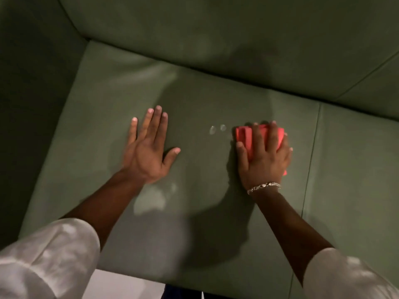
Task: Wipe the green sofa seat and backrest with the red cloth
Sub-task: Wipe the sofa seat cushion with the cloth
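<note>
The green sofa seat fills most of the view, with the backrest rising behind it. My right hand presses flat on the folded red cloth, right of the cushion's middle; the cloth shows beyond my fingers and thumb. My left hand lies flat on the seat with fingers spread and holds nothing. Two small pale spots sit on the seat just left of the cloth.
The sofa's left armrest rises at the left. A seam divides this cushion from the one to the right. A strip of pale floor shows below the seat's front edge. White sleeves cover both upper arms.
</note>
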